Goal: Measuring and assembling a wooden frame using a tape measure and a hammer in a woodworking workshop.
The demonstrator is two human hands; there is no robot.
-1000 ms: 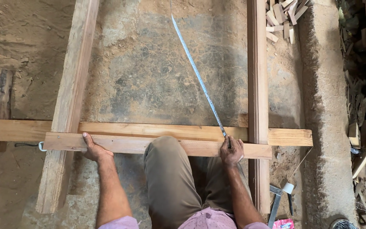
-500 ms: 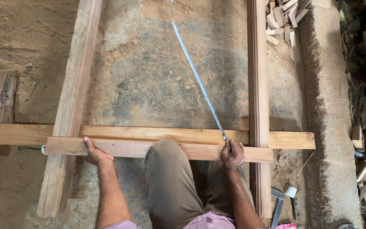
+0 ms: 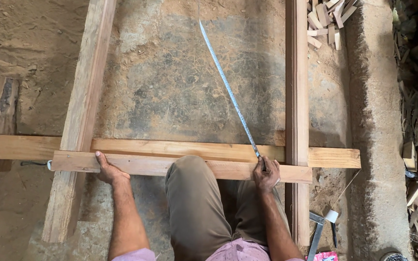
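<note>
Fingers of the right hand (image 3: pixel 266 174) pinch the near end of the tape measure (image 3: pixel 228 89) down on the front crosspiece (image 3: pixel 189 166), near its right end. From there the tape's long axis runs diagonally up and left (far end out of view). The left hand (image 3: pixel 107 170) presses flat, fingers spread, on the crosspiece's left end, holding nothing.

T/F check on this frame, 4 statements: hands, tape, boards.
1. The right hand pins the tape measure onto the near cross board. True.
2. The tape runs parallel to the right upright board. False: it slants diagonally up and to the left.
3. The left hand rests on the near cross board. True.
4. Wood offcuts lie at top left. False: top right.
</note>
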